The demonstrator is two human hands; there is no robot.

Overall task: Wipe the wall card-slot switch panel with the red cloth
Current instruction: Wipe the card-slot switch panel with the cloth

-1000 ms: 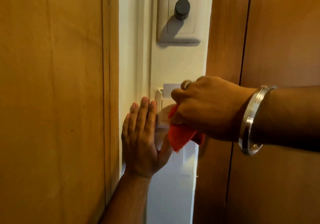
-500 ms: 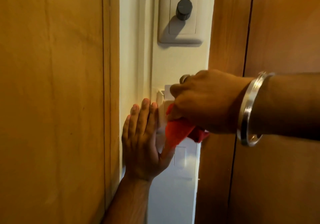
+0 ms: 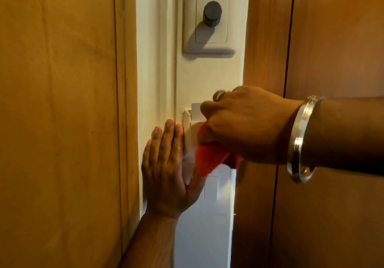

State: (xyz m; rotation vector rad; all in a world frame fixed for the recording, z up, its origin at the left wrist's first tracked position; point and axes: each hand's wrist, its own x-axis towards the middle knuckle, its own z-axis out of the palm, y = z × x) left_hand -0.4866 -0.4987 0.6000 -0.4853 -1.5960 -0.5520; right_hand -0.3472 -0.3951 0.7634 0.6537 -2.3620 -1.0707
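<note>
No legible text, label, brand, number or sign anywhere. Dimmer plate (image 3: 209, 22) and its dark knob (image 3: 212, 13): blank. Card-slot switch panel (image 3: 216, 191) and white card (image 3: 196, 112) in its slot: plain faces, partly hidden, somewhat blurred.

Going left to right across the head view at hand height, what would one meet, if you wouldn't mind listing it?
Wooden panel → left hand → red cloth → right hand → steel bangle

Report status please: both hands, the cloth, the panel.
Right hand shut on red cloth, pressed to card-slot panel. Left hand flat, open on wall beside panel. Card in slot. Nothing in the way.
</note>
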